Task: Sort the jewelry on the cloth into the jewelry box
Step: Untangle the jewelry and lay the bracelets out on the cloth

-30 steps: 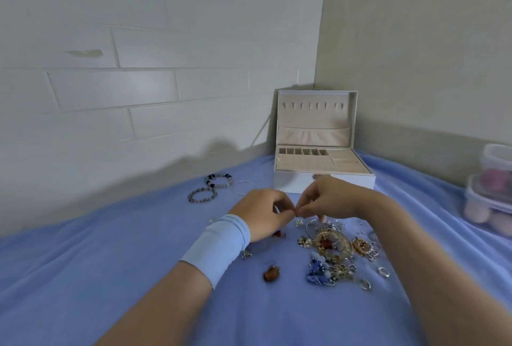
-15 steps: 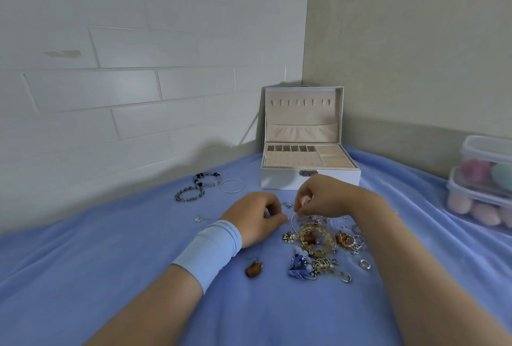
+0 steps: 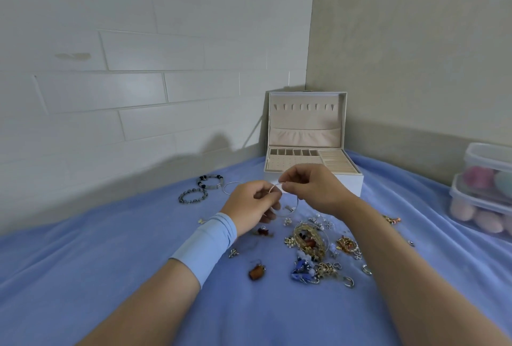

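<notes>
A thin silver bangle (image 3: 294,212) hangs in the air between my two hands, above the blue cloth (image 3: 138,262). My left hand (image 3: 250,207), with a pale blue wristband, pinches its left side. My right hand (image 3: 313,189) pinches its top. A white jewelry box (image 3: 357,183) stands open just behind my hands, its beige tray (image 3: 293,162) and lid pocket showing. Below my hands lies a heap of jewelry (image 3: 313,248): a gold bangle, brooches, rings, a blue piece. An amber pendant (image 3: 256,273) lies apart on the left.
Two beaded bracelets (image 3: 192,196) (image 3: 210,181) and a thin silver hoop (image 3: 231,187) lie on the cloth to the left of the box. Stacked clear plastic containers (image 3: 482,193) with pink and teal balls stand at the right edge. Walls close the corner behind.
Both hands have risen from the heap of jewelry, and the thin silver bangle has come up off the cloth between them. The camera view has shifted slightly.
</notes>
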